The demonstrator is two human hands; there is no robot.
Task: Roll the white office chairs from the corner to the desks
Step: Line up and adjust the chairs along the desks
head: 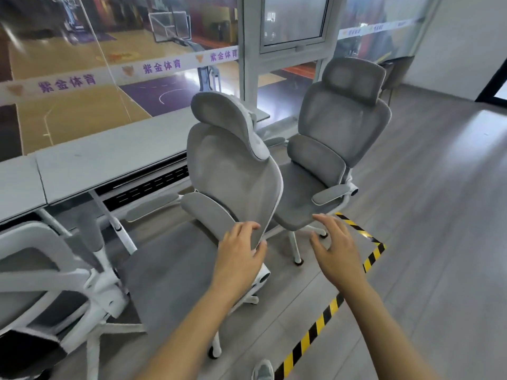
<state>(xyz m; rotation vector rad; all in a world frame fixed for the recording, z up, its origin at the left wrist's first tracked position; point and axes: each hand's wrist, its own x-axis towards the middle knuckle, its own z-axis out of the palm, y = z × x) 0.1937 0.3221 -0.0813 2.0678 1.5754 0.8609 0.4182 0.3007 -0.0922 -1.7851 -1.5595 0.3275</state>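
Desk [109, 157]: long, white, along the glass wall
Near chair [233, 171]: grey mesh, white frame, beside the desk
Far chair [329, 149]: just right of near chair, seat facing camera
Left hand [241, 248]: fingers curled round near chair's backrest edge
Right hand [334, 248]: fingers spread, holding nothing

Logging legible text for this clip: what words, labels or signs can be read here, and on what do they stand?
"紫金体育": purple, printed three times on the white strip across the glass wall, left of the window frame.
Purple print on the strip right of that frame: too blurred to read.
The near chair and far chair: no label visible.
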